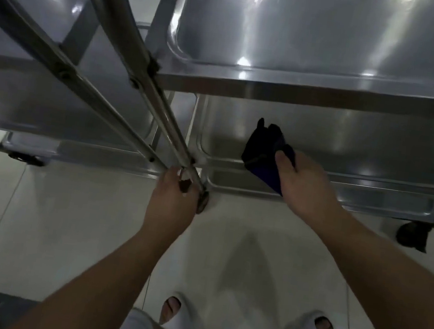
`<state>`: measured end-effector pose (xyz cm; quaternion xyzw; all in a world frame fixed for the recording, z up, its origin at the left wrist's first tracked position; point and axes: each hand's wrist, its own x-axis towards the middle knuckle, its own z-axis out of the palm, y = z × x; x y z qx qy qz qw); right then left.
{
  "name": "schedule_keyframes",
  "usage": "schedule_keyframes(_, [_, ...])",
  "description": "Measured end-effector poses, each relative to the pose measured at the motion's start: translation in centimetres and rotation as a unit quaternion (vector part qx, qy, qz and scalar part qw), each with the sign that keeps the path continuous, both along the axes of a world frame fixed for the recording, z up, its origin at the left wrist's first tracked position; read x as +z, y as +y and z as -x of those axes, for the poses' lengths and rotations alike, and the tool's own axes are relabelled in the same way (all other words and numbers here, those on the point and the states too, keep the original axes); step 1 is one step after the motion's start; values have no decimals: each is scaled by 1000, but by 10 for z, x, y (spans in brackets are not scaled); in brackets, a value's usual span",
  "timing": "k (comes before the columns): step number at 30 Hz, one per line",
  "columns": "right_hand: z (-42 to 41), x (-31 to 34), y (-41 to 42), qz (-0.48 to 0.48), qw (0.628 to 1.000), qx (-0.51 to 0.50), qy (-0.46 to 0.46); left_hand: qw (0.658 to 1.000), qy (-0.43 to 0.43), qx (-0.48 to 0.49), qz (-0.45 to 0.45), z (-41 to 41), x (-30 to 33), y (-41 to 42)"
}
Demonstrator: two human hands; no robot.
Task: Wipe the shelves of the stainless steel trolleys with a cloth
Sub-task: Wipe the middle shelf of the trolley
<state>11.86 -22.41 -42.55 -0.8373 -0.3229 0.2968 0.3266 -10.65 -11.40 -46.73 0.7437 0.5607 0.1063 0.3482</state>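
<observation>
Right hand point(308, 188), right of frame centre: fingers curled round a dark cloth point(266, 154), thumb on top, bunching it at the near rim of the middle shelf point(366, 146) of the right-hand trolley. Cloth partly on the shelf pan, partly draped over the front lip; whether pressed flat or only resting, hard to tell.

Left hand point(173, 200), just left of centre: wrapped around the lower end of a steel upright point(162, 112) where the two trolleys meet, apparently steadying the frame.

Further out: top shelf point(326, 34) across the upper right, glossy with ceiling-light reflections; bottom shelf point(372, 200) showing as a thin strip under the middle one. Second trolley point(38, 100) filling the left half, shelves stacked likewise. Pale tiled floor point(89, 230) below, white slippers at the bottom edge, a black castor point(413, 236) at right.

Progress, as a judgement only: mid-task, on the middle shelf of the right trolley. No streaks or wet marks clear enough to tell wiped from unwiped. Probably left: the far reach of this shelf, the bottom shelf, perhaps the left trolley.
</observation>
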Motion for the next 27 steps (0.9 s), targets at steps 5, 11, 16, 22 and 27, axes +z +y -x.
schedule_keyframes(5, [1,-56,44,-3,974,67,-218,987,-150,26,-49,-8,-37,41])
schedule_keyframes(11, [25,-113,93,-86,913,135,-376,944,-316,5,-99,-28,-56,63])
schedule_keyframes(16, [29,-149,115,-76,875,319,-356,910,-386,30,-150,-40,-76,76])
schedule_keyframes(22, [10,-147,166,-56,855,404,-322,894,-401,39,-194,-43,-96,81])
schedule_keyframes(27, [-21,-144,247,-17,882,339,-327,903,-371,47,-212,-38,-99,83])
